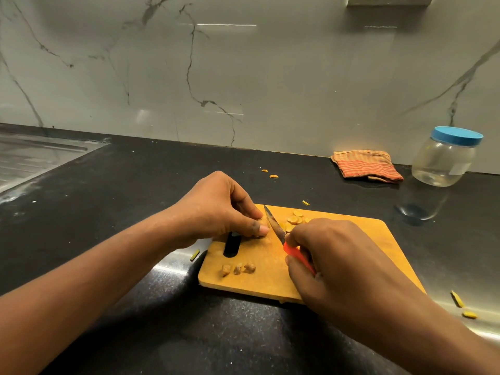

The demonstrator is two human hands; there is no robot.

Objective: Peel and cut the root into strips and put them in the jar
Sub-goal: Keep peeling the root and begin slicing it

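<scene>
Root piece (263,222) sits near the left rear corner of my cutting board (351,239), pinned under the curled fingertips of my left hand (221,209). My right hand (330,255) grips the red-handled knife (274,226), its blade just beside the root. Open tabletop (121,185) runs left to the sink (35,155) and back toward the one lidded jar (445,158). Three brown scraps (238,269) rest by the board's near edge — six yellow bits (469,314) lie scattered off it.

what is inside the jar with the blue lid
Through its clear wall the jar looks empty, with the blue lid on. The lid covers the neck, so that part is unseen.
</scene>
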